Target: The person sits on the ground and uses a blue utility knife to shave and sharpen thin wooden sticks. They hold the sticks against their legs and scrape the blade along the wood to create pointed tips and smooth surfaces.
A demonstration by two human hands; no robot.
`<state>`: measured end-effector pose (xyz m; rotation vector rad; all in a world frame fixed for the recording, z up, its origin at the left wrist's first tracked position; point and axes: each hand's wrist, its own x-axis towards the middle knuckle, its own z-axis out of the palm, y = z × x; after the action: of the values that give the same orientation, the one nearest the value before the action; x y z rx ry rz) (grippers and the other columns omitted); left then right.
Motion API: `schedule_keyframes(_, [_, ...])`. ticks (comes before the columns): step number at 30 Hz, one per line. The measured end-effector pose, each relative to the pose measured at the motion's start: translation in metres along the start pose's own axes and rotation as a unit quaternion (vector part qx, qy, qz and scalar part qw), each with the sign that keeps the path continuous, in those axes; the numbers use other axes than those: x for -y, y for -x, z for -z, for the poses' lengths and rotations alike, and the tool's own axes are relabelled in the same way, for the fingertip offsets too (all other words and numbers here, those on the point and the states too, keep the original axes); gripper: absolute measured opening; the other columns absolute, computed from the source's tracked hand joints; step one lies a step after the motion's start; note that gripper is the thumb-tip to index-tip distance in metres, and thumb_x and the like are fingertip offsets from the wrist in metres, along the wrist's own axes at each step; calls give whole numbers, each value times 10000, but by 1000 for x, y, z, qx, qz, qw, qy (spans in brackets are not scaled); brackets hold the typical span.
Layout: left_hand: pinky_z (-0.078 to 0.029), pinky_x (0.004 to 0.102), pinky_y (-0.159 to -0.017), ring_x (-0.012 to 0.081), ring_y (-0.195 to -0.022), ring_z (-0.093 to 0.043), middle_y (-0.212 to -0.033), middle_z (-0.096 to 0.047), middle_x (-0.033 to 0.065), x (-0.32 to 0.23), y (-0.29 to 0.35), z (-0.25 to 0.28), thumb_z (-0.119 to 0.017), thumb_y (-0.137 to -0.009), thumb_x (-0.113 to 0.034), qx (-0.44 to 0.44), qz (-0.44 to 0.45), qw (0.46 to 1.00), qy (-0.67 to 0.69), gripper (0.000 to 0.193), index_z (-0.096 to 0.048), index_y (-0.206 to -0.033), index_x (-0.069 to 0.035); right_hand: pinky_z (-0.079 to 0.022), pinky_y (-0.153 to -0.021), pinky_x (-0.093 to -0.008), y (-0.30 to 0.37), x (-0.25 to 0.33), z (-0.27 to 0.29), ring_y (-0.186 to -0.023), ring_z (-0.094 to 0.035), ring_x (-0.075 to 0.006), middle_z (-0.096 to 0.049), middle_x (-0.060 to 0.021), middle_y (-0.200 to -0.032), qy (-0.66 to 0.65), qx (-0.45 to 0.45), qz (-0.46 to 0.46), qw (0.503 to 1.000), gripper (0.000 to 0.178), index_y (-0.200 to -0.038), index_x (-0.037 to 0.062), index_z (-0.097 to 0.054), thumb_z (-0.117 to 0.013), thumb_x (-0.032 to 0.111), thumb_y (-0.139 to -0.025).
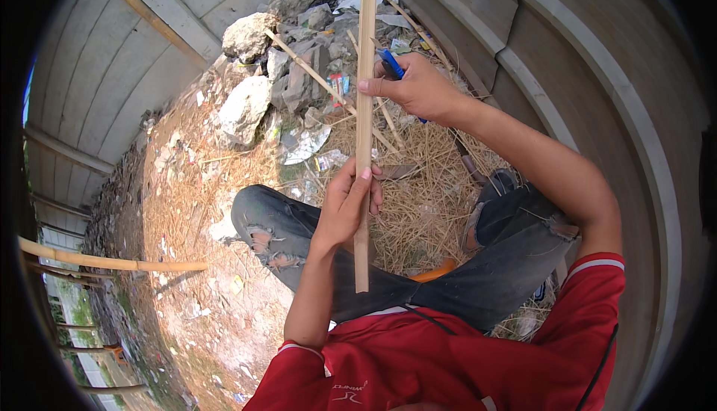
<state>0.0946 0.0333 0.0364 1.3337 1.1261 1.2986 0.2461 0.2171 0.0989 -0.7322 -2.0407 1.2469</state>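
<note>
A long, flat, pale bamboo strip (pixel 364 131) stands lengthwise in front of me, its near end above my lap and its far end running out of the top of the view. My left hand (pixel 345 208) is closed around its lower part, thumb on the face. Higher up, my right hand (pixel 429 91) is closed on a blue-handled utility knife (pixel 391 66), and its thumb presses against the strip's right edge. The knife's blade is mostly hidden, so I cannot tell whether it touches the bamboo.
Thin shavings (pixel 426 224) cover the ground between my crossed legs (pixel 299 235). An orange object (pixel 435 270) lies partly under my leg. Rocks (pixel 246 108), litter and loose sticks (pixel 310 71) lie ahead. Corrugated sheeting (pixel 590 60) rises close on the right; a bamboo pole (pixel 112 260) juts from the left.
</note>
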Motion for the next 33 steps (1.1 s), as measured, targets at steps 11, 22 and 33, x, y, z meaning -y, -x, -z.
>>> schedule_keyframes(11, [-303,210,-348,40,-402,-366,-615,-420,-42,-20,-10,4,-413,-1108,-319,-80,98,992,-7,310,-535,-1178,-42,-528,-646,-537,26,25,-13,-683,-666,-447,-650,-258,-683,372,24,83,924,208,-704,-20,-673,-694,187,-711])
schedule_keyframes(22, [-344,231,-422,55,-458,-434,-625,-464,-25,-23,-17,-8,-415,-1108,-282,-96,118,987,-59,282,-558,-1136,-42,-577,-694,-529,31,18,-24,-751,-691,-477,-678,-275,-747,399,28,39,916,194,-750,-59,-684,-692,131,-710])
schedule_keyframes(33, [-393,275,-458,83,-486,-487,-614,-507,7,-19,-11,-15,-411,-1104,-287,-109,131,977,-127,306,-564,-1077,-23,-577,-772,-530,23,7,-20,-861,-705,-460,-697,-282,-870,425,43,-21,904,223,-871,-54,-697,-666,127,-747])
